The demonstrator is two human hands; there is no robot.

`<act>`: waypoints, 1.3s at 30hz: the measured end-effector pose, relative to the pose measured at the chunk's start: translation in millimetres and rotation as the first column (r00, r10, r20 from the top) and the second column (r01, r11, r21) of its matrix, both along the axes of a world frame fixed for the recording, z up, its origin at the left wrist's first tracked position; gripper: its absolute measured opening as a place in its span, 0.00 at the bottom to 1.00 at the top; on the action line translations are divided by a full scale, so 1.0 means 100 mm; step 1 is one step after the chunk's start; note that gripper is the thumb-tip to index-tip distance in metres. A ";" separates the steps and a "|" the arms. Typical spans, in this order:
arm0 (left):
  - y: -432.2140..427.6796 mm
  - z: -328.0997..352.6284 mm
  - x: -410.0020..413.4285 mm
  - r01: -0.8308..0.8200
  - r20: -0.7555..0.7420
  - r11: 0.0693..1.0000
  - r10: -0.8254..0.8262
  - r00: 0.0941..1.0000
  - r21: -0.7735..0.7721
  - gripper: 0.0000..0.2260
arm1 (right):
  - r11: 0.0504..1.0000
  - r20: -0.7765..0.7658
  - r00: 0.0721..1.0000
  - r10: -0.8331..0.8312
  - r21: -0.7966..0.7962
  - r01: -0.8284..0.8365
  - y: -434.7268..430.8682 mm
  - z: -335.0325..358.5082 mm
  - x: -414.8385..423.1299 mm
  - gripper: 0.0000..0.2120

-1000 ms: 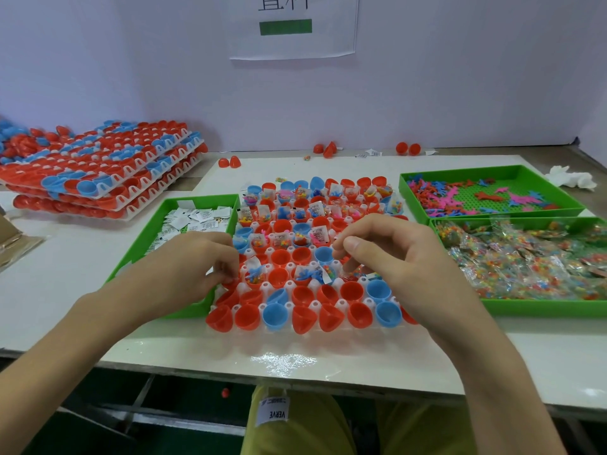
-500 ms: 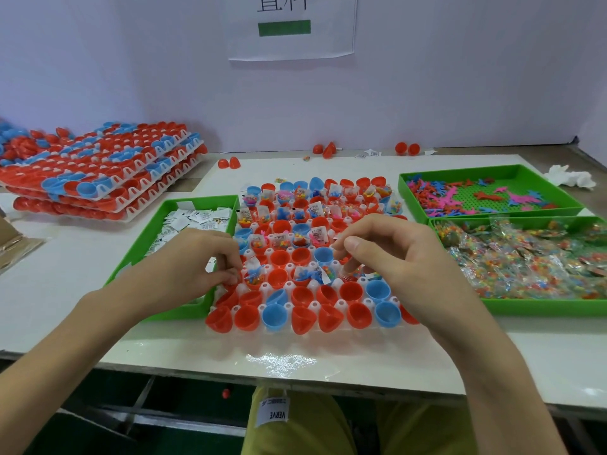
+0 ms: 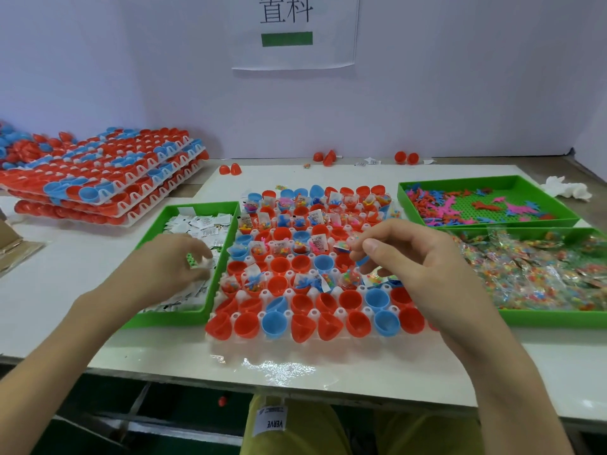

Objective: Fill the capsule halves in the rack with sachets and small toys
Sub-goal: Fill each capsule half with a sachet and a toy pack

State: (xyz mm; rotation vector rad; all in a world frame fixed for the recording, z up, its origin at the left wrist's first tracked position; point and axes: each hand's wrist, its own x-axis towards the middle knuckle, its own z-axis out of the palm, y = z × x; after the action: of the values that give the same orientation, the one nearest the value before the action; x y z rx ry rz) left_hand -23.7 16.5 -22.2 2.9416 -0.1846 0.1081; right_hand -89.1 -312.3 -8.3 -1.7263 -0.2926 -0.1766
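Noted: a white sachet is pinched in the left hand grip over the green tray beside the rack, the right hand grip is curled above mid-rack with its hold not discernible, and the sachet is best dropped flat into an empty capsule half, filled neighbours left undisturbed.

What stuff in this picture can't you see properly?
Head view:
- Left hand: motion-blurred, so whether it grips a sachet over the sachet tray is unclear.
- Right hand: anything pinched is too small to tell; it covers part of the rack.
- Stacked racks: cut off by the left edge.
- Wall sign: top cut off.
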 end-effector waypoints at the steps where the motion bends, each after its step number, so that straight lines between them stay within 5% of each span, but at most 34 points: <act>1: -0.01 -0.04 -0.01 -0.015 -0.014 1.000 0.015 1.000 -0.012 0.07 | 1.000 0.005 1.000 -0.011 -0.004 0.011 -0.02 0.00 0.00 0.08; 12: 0.04 -0.25 -0.05 -0.086 0.118 0.908 0.147 0.982 -0.411 0.08 | 0.951 0.025 0.951 -0.309 -0.021 0.309 -0.54 -0.03 0.09 0.08; 17: 0.10 -0.27 -0.04 -0.116 0.142 0.837 0.225 0.964 -0.535 0.06 | 0.794 0.099 0.861 -0.499 -0.346 0.500 -0.90 -0.09 0.52 0.06; 21: 0.10 -0.29 -0.04 -0.141 0.139 0.813 0.262 0.955 -0.565 0.07 | 0.657 0.069 0.880 -0.470 -0.639 0.401 -1.14 -0.07 1.13 0.09; 26: 0.10 -0.28 -0.03 -0.158 0.136 0.798 0.287 0.948 -0.582 0.07 | 0.536 0.033 0.921 -0.387 -0.805 0.255 -1.16 -0.23 1.66 0.18; 31: 0.14 -0.31 -0.02 -0.171 0.116 0.788 0.292 0.949 -0.591 0.06 | 0.556 0.123 0.877 -0.464 -0.731 0.396 -1.13 -0.44 1.73 0.01; 39: 0.22 -0.37 -0.01 -0.145 0.267 0.705 0.439 0.858 -0.695 0.07 | 0.607 0.228 0.793 -0.565 -0.537 0.586 -1.25 -0.42 1.69 0.05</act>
State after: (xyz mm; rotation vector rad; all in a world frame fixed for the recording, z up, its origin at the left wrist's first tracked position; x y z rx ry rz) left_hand -24.2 38.8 -59.1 2.1656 0.2456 0.7041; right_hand 79.4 -436.8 -50.7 -2.4061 0.2459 -0.6540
